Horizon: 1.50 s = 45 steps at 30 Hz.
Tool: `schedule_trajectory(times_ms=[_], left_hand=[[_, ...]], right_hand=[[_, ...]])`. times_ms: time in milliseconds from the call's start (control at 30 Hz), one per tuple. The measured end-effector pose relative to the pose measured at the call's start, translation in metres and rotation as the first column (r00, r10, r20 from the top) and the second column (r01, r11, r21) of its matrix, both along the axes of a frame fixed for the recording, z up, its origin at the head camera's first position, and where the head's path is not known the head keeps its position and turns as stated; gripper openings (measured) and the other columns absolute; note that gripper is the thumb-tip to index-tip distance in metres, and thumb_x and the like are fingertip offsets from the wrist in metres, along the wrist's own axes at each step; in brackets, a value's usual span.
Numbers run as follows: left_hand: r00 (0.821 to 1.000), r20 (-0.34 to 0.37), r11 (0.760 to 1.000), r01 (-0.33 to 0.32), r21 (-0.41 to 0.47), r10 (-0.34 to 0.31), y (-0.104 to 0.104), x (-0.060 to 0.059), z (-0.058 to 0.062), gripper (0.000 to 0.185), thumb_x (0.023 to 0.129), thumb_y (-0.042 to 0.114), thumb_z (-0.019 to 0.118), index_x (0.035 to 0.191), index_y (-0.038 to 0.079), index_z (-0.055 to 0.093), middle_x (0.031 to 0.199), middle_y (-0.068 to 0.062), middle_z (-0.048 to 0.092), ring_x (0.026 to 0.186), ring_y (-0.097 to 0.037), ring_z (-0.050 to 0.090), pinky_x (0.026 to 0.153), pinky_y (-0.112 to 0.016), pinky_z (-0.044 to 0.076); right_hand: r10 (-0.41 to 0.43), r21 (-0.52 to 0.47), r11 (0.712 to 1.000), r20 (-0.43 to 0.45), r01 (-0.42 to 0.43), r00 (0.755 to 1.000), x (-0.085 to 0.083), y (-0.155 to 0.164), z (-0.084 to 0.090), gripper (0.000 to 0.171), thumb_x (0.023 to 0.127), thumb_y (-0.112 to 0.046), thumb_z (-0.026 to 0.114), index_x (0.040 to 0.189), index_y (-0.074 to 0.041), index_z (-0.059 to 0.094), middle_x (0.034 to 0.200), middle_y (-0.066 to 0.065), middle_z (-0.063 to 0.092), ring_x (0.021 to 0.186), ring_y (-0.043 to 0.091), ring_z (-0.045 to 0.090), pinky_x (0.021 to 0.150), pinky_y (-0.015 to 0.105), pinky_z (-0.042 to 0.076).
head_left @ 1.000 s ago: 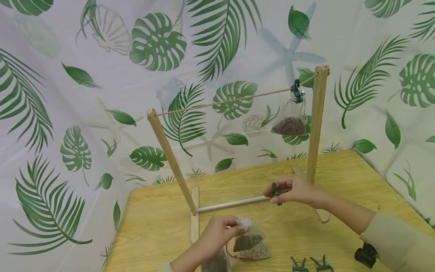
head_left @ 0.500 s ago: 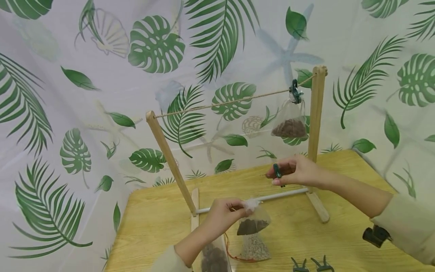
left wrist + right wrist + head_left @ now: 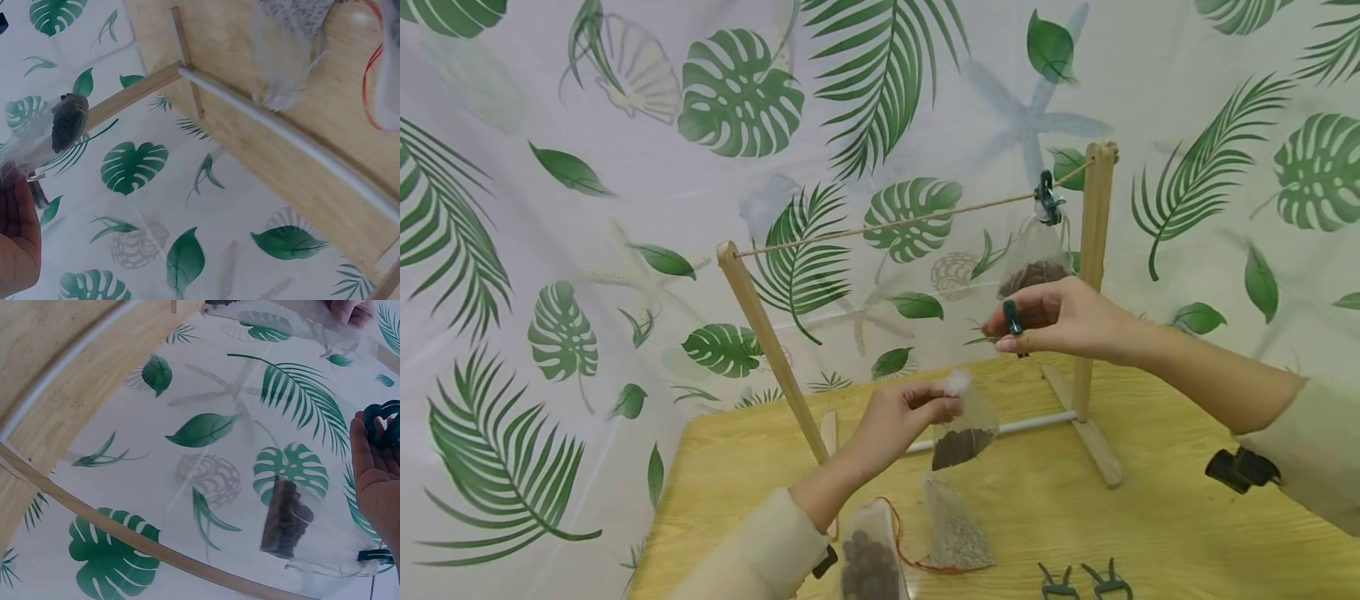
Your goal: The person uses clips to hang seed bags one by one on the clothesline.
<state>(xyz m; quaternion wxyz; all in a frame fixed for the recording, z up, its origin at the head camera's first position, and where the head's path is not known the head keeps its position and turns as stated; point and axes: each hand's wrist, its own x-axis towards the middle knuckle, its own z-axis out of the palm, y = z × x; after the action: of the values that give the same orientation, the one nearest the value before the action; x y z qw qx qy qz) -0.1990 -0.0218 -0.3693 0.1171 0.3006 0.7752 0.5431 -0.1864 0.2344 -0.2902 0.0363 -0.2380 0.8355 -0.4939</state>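
The left hand point(image 3: 901, 421) pinches the gathered top of a mesh sachet point(image 3: 964, 433) of dark filling, which hangs above the wooden table point(image 3: 1150, 517). To its right, the right hand point(image 3: 1060, 321) grips a green clip point(image 3: 1012, 317), raised beside the drying rack's right post point(image 3: 1093, 250).

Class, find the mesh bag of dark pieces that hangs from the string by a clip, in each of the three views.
Head: hanging bag, upper right, beside the wooden post.
Left wrist: at the left edge.
Right wrist: lower right.
Shared landmark: the white rod at the frame's base.
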Motion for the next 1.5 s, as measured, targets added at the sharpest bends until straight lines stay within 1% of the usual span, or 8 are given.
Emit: schedule_trajectory(times_ms=[167,367,567,700,900,1100,1267,1500], left_hand=[[0.995,-0.095,0.999,-0.007,0.040,0.011,0.010,-0.011,0.019,0.018,0.092,0.017,0.062,0.097,0.003,0.072,0.092,-0.013,0.072,0.081,-0.014,0.068,0.074,-0.027,0.055],[0.987,-0.150,0.997,-0.057,0.059,0.066,0.021,-0.024,0.040,0.021,0.093,0.023,0.061,0.098,0.006,0.072,0.090,-0.009,0.072,0.081,-0.015,0.067,0.075,-0.026,0.054],[0.974,-0.193,0.993,-0.116,0.015,0.117,0.030,-0.037,0.061,0.023,0.093,0.028,0.061,0.100,0.010,0.072,0.093,-0.003,0.070,0.086,-0.013,0.062,0.075,-0.023,0.050],[0.971,-0.197,0.990,-0.138,0.008,0.136,0.036,-0.045,0.077,0.022,0.092,0.024,0.062,0.100,0.006,0.072,0.092,-0.007,0.071,0.083,-0.013,0.061,0.074,-0.023,0.049],[0.972,-0.146,0.981,-0.171,0.090,0.182,0.049,-0.056,0.093,0.020,0.091,0.020,0.064,0.102,0.005,0.071,0.093,-0.007,0.071,0.086,-0.014,0.065,0.075,-0.022,0.051],[0.968,-0.134,0.968,-0.192,0.161,0.214,0.063,-0.062,0.099,0.020,0.092,0.021,0.063,0.102,0.005,0.070,0.094,-0.008,0.071,0.085,-0.013,0.067,0.076,-0.025,0.052],[0.960,-0.096,0.950,-0.238,0.202,0.261,0.072,-0.071,0.097,0.020,0.093,0.021,0.062,0.102,0.005,0.070,0.095,-0.007,0.072,0.086,-0.013,0.067,0.079,-0.024,0.052],[0.944,-0.088,0.922,-0.286,0.259,0.318,0.081,-0.085,0.093,0.020,0.092,0.015,0.062,0.100,-0.002,0.070,0.094,-0.015,0.071,0.083,-0.017,0.069,0.074,-0.021,0.053]], right_hand=[[-0.031,0.031,0.999,-0.048,0.032,0.998,0.001,0.003,0.016,0.024,0.087,-0.014,0.069,0.108,-0.002,0.066,0.109,0.011,0.069,0.090,0.009,0.067,0.074,0.029,0.056],[-0.061,0.019,0.998,-0.103,0.063,0.993,-0.001,0.005,0.034,0.025,0.089,-0.014,0.066,0.111,-0.002,0.066,0.106,0.001,0.070,0.090,0.010,0.067,0.074,0.026,0.055],[-0.101,-0.027,0.995,-0.105,0.098,0.989,-0.006,0.001,0.049,0.026,0.089,-0.015,0.066,0.112,-0.001,0.066,0.105,-0.001,0.070,0.091,0.010,0.067,0.077,0.026,0.054],[-0.087,-0.078,0.994,-0.130,0.077,0.988,-0.011,-0.004,0.058,0.025,0.089,-0.013,0.066,0.110,0.001,0.066,0.105,-0.001,0.070,0.094,0.011,0.066,0.079,0.024,0.053],[-0.069,-0.120,0.992,-0.169,0.049,0.983,-0.016,-0.006,0.075,0.016,0.089,-0.009,0.066,0.100,0.001,0.068,0.111,-0.003,0.069,0.103,0.008,0.063,0.083,0.022,0.052],[-0.099,-0.155,0.985,-0.178,0.072,0.979,-0.020,-0.009,0.093,0.013,0.088,-0.011,0.067,0.088,0.001,0.070,0.114,-0.002,0.068,0.111,0.011,0.060,0.083,0.022,0.051],[-0.157,-0.146,0.981,-0.203,0.128,0.967,-0.028,-0.010,0.105,0.017,0.090,-0.017,0.066,0.088,0.000,0.071,0.122,0.003,0.065,0.122,0.017,0.053,0.085,0.020,0.048],[-0.181,-0.073,0.983,-0.195,0.169,0.964,-0.048,-0.011,0.116,0.024,0.088,-0.024,0.068,0.097,-0.003,0.073,0.129,0.006,0.060,0.130,0.018,0.046,0.104,0.041,0.039]])
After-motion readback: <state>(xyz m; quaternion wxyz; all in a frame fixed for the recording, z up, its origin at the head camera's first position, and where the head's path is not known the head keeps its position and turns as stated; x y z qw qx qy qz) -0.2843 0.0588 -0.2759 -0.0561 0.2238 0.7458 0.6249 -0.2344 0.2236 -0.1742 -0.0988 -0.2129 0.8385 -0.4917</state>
